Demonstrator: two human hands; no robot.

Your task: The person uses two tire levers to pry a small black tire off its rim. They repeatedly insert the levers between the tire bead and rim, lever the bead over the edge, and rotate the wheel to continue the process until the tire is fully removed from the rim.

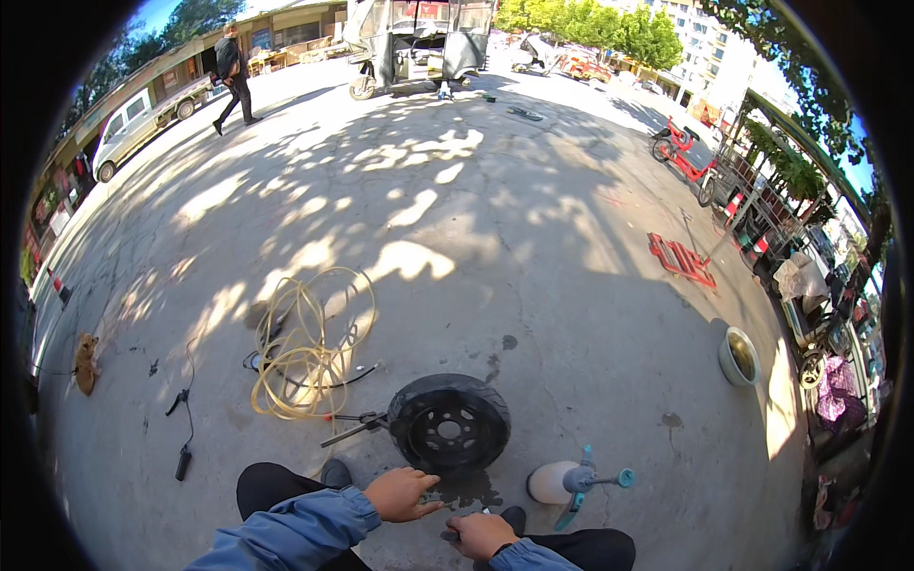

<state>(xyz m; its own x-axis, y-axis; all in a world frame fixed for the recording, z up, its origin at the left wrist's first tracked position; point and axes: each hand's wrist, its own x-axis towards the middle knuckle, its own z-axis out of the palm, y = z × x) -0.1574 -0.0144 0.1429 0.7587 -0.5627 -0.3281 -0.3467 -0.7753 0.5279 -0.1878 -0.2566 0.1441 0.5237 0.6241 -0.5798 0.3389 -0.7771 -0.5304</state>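
A black tyre on a dark rim lies on the concrete just ahead of my knees, with a wet patch along its near edge. My left hand is near that edge, fingers stretched out, with nothing plainly held. My right hand is closed beside it; a small pale bit shows at its fingers, too small to name. A metal tool with a bar lies against the tyre's left side. To the right of the wheel stands a white pump spray bottle with a teal-and-grey head.
A loose coil of yellowish hose lies left of the wheel. Further left are a black cabled tool and a small brown dog. At right stand a basin and a red metal rack. A person walks far left.
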